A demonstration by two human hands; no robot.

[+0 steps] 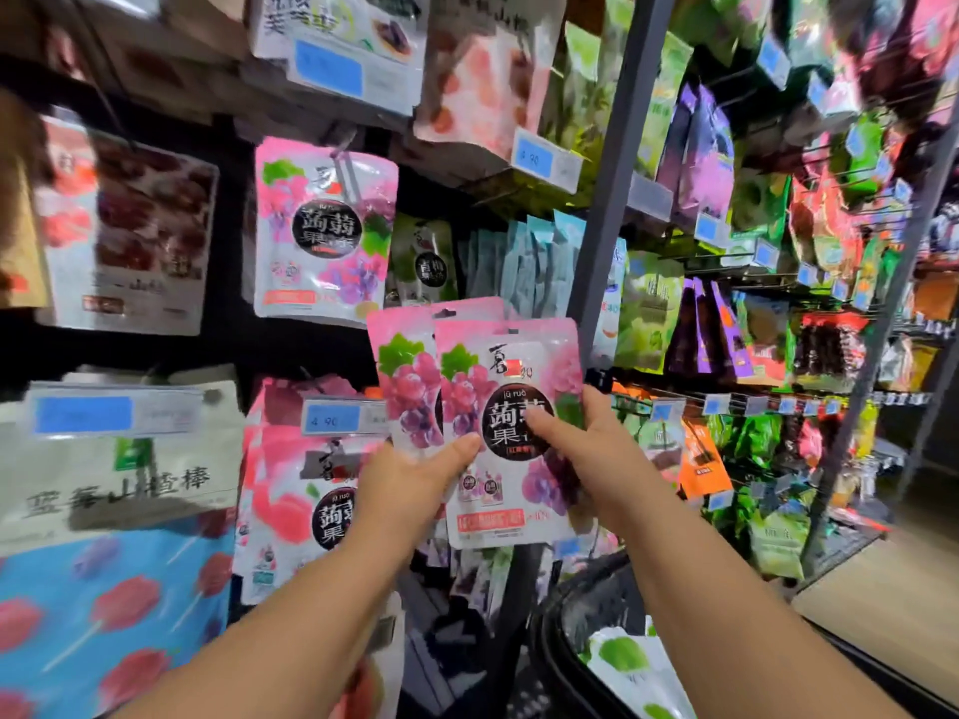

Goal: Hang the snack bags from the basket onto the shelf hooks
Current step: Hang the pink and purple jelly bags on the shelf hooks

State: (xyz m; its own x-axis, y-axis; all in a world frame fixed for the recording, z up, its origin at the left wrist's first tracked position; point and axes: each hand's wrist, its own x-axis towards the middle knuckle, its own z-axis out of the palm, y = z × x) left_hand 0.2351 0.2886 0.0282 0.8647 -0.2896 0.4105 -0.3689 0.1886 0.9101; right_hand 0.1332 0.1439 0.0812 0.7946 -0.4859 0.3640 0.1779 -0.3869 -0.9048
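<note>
Grip: the left hand (pixel 415 480) pinches the snack bags (pixel 511 490) at their lower left, thumb laid across the printed faces. The right hand (pixel 586 448) pinches them at the right edge, thumb on the black roundel and fingers behind. Both hands are closed on the pair, which is held upright in front of the shelving, between the rows of hung stock and above the basket (pixel 558 640).

Recommended handling, as a judgement: the front bag overlaps the rear bag (pixel 402 365), and their hang slots do not line up. Square the two tops first, or hang one at a time. Shift one hand nearer the top edge so the slot (pixel 512 332) stays stiff. The matching stock hangs up and to the left on a hook (pixel 346 171), so present the slot square to the hook tip and push straight on. The foil looks slippery and could slide out of the pinch.

Appearance: pink glossy pouches with grape clusters, a green leaf, a black circle with white characters and a red band along the bottom. More pouches (pixel 630 666) lie in the basket.
</note>
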